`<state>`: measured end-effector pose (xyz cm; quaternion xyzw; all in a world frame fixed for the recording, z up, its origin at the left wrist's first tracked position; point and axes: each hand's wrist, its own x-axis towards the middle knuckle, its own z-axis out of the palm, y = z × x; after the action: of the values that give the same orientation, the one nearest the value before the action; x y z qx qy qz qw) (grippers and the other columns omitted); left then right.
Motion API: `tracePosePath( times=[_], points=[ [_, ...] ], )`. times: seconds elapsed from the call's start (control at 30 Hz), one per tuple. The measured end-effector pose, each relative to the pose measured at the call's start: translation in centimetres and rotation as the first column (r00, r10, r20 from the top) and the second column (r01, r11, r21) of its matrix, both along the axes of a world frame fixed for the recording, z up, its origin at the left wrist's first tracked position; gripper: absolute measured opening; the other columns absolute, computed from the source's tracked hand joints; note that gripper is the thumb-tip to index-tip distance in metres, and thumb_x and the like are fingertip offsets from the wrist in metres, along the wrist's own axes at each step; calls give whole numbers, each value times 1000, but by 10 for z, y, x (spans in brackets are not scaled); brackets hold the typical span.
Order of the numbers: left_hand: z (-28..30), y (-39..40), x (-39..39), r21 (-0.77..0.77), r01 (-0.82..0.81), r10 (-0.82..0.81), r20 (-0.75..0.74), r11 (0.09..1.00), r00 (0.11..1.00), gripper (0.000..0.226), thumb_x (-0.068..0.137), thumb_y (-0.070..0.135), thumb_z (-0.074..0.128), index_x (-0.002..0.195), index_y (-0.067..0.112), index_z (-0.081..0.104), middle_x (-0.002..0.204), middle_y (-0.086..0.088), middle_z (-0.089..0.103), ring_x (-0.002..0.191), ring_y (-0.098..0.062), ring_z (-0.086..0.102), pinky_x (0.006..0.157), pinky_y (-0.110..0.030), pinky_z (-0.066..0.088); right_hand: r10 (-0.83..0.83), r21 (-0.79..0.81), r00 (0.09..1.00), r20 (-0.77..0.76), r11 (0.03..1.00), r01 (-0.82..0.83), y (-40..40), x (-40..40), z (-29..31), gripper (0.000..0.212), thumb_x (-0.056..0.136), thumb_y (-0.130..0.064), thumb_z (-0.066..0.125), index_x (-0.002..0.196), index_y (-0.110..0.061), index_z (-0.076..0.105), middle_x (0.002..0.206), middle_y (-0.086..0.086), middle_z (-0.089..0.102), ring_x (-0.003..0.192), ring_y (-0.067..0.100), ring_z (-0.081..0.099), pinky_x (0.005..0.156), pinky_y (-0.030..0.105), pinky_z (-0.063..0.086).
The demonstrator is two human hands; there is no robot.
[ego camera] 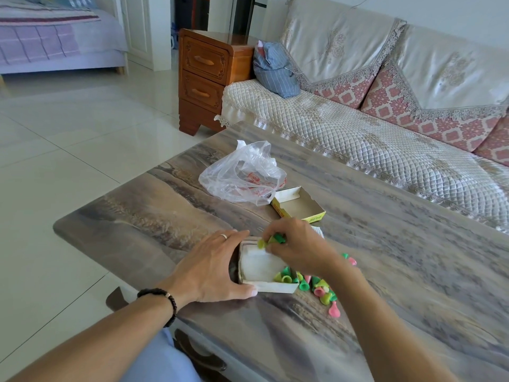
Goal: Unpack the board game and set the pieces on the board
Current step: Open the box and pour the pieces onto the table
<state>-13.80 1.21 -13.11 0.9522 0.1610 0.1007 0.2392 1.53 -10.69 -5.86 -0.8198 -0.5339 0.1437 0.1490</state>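
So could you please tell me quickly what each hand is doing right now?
Left hand: open, fingers straight, resting against the box.
Right hand: closed, pinching green pieces above the box.

My left hand (212,267) steadies the white box (261,267) on the desk (385,271). My right hand (298,246) pinches green pieces (271,240) over it. More pieces (319,288) lie spilled beside the box.
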Motion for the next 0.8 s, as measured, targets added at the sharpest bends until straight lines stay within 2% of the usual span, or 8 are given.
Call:
tracePosePath(
  times=[0.13,0.23,0.37,0.43,0.5,0.6,0.7,0.8],
  points=[
    [-1,1,0,-4,-3,3,-22,1000,1000,112,61,78,64,151,32,15,153,8,30,138,-10,26,109,-28,27,-157,23,985,67,988,156,-28,28,13,17,82,-13,61,82,-29,61,81,-8,59,68,2,52,57,16,41],
    [-2,1,0,-24,-12,11,-12,1000,1000,114,58,80,63,150,32,15,151,7,33,136,-11,30,108,-29,31,-186,-105,971,152,974,203,-45,36,7,15,83,-16,58,93,-24,65,93,-4,63,79,13,61,72,30,52],
    [-1,1,0,-25,-5,5,3,1000,1000,114,59,79,64,150,31,16,150,7,34,135,-11,31,107,-28,31,-160,-140,966,203,972,191,-52,33,7,28,85,-23,61,113,-27,63,109,-3,61,97,13,56,85,32,50],
    [-1,1,-1,-23,-6,6,6,1000,1000,114,59,79,65,150,31,16,150,8,34,135,-10,30,107,-29,31,-118,-99,968,223,985,143,-49,28,11,31,86,-23,58,116,-30,62,116,-4,59,106,13,53,92,34,47],
    [-1,1,-1,-30,-11,11,17,999,1000,113,59,77,66,150,32,16,150,8,34,136,-10,30,108,-29,31,-27,-109,990,138,993,42,-42,18,17,38,84,-13,53,116,-31,63,121,-7,58,111,11,52,95,31,45],
    [1,1,-2,-53,-15,19,70,998,997,110,60,70,70,150,30,19,147,9,36,133,-9,32,107,-27,33,104,-288,994,26,953,-93,-30,-4,21,52,77,-5,48,120,-34,60,126,-13,53,116,8,47,97,26,42],
    [2,0,-2,-65,-12,19,111,998,994,106,63,64,71,149,29,20,143,10,37,130,-8,34,105,-26,35,247,-435,963,104,882,-179,-22,-11,10,55,75,-6,53,122,-35,57,126,-8,52,119,14,46,98,37,44],
    [2,0,-2,-62,-16,23,119,998,993,105,63,63,71,149,28,21,142,10,37,129,-9,36,104,-27,36,294,-444,940,172,875,-192,-19,-12,3,52,77,-3,56,120,-32,59,121,-6,54,117,17,48,96,41,46]
  ],
)
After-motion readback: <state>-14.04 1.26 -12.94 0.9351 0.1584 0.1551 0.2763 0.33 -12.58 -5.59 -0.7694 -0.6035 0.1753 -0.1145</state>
